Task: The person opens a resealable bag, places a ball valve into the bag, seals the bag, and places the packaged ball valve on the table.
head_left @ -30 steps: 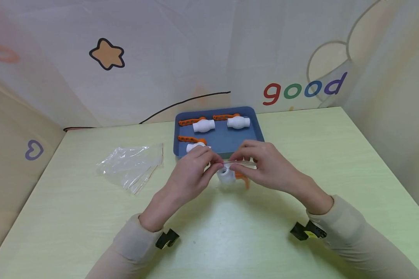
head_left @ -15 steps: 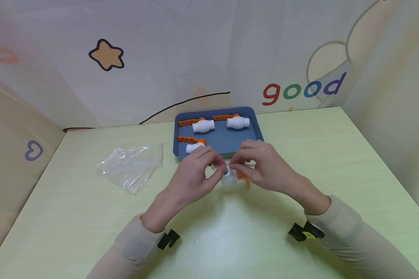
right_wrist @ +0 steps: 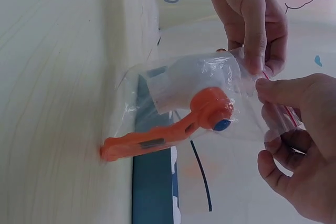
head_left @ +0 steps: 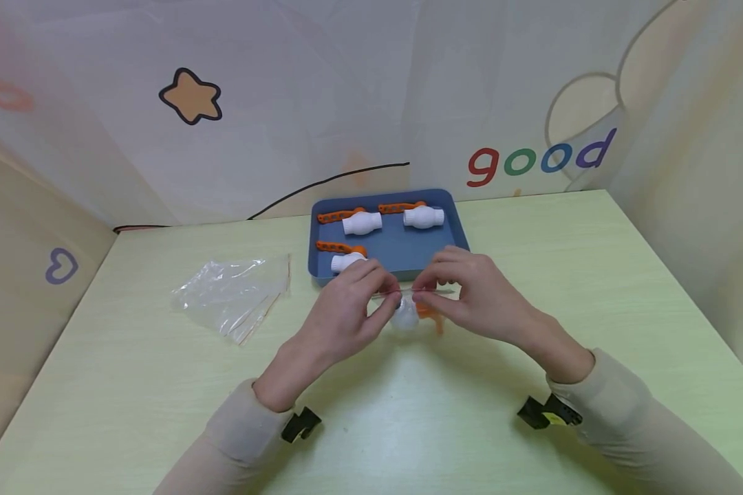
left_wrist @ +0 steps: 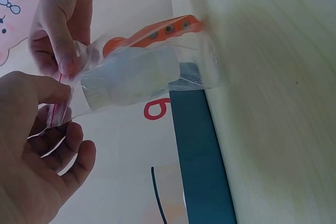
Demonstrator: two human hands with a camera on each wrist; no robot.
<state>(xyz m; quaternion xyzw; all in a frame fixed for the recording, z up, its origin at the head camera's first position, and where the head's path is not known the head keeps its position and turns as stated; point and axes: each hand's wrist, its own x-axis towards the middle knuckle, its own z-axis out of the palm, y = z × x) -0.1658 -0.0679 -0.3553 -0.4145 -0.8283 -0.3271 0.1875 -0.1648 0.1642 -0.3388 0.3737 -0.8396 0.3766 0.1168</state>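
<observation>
A clear zip bag (right_wrist: pixel 126 98) hangs from both hands, its red-lined top edge pinched between thumbs and fingers. Inside it sits a white ball valve (left_wrist: pixel 131 74) with an orange lever handle (right_wrist: pixel 168 132). My left hand (head_left: pixel 349 309) pinches the seal on the left of the bag's mouth. Close beside it, my right hand (head_left: pixel 470 295) pinches the same strip farther right. In the wrist views the bag's lower end reaches down near the table; whether it touches cannot be told.
Behind the hands stands a blue tray (head_left: pixel 402 254) holding several white valves (head_left: pixel 424 218) with orange handles. Flat clear zip bags (head_left: pixel 232 295) lie on the table to the left. A printed curtain (head_left: pixel 347 103) closes off the back.
Both hands keep pinching the bag's top edge. The left fingers have shifted slightly right along the strip, and the bagged valve has turned and moved a little.
</observation>
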